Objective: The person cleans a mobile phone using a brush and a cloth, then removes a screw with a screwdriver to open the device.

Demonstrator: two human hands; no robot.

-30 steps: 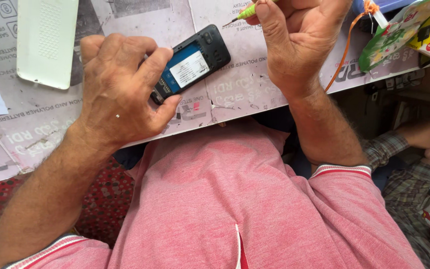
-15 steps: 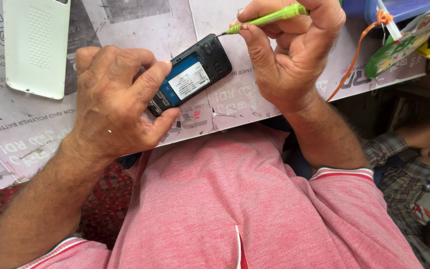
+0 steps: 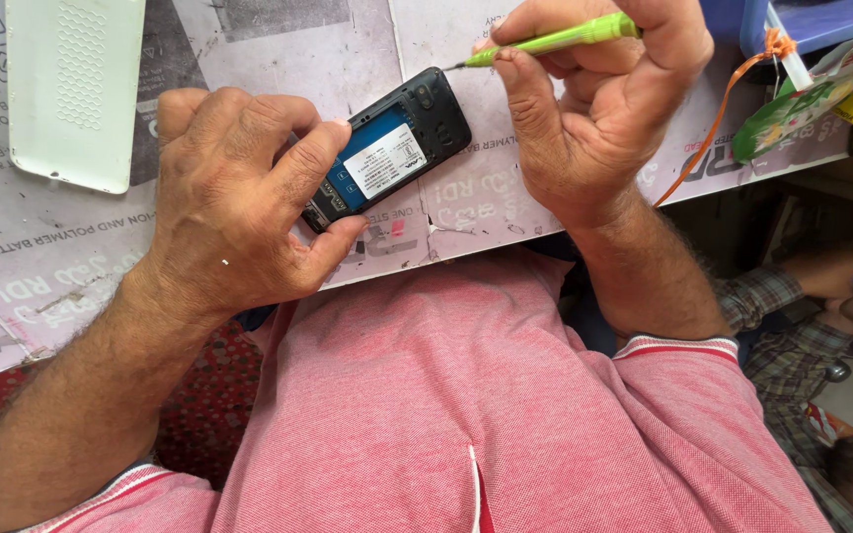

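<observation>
Phone [image 3: 387, 148], back cover off, lies on the bench [image 3: 505, 197] with its long axis slanting from lower left up to upper right; left hand [image 3: 234, 202] closed in a grip on its lower end; right hand [image 3: 594, 109] pinches a green screwdriver [image 3: 550, 39], tip just beside the phone's upper right corner, shaft pointing left; white cover [image 3: 76, 89] well apart at upper left.

Open paper-covered table [image 3: 249, 39] between white back cover [image 3: 76, 89] and phone [image 3: 392, 148] — clutter [image 3: 812, 89] crowding the right edge.
</observation>
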